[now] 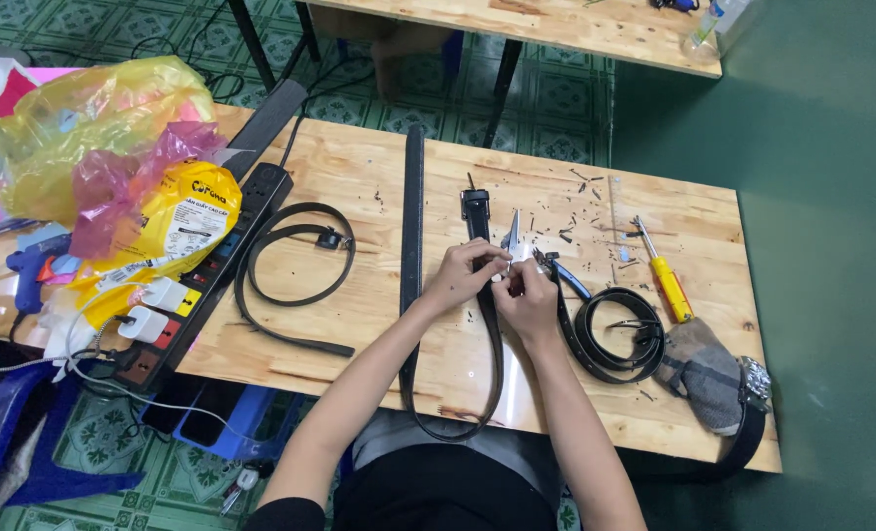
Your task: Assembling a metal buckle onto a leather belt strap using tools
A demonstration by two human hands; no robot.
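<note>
- Wooden tabletop [359,167] carrying all the work, scattered with small dark offcuts [581,192] toward its far edge; judging from that litter, trimming or punching already partly done.
- Bundle of yellow and pink plastic bags [104,138] sitting at the left, beside a black power strip [212,265] with two white plugs in it.
- Black belts, three counted on the tabletop: one looped loosely [295,270] at left, untouched; one coiled tightly [615,334] at right, lying as though set aside; one long belt in hand [487,324], running from its buckle end at the far side, under the hands, and sagging over the near edge toward the lap.
- Long flat black strip [413,206] lying straight beside the worked belt, apart from it.
- Grey cloth [703,369] resting at the right corner, something dark and a shiny bit partly tucked under it.
- Left hand [463,275] pinching down on the belt in hand, grip closed on it.
- Right hand [526,295] pressing in against the left, grip closed around a small part at the belt; exact item too small to tell.
- One pair of blue-handled pliers [556,270] lying just beyond the hands.
- One yellow-handled screwdriver [666,280] lying further right, unused.
- Fitting on the belt in hand seemingly mid-way, not yet released.
</note>
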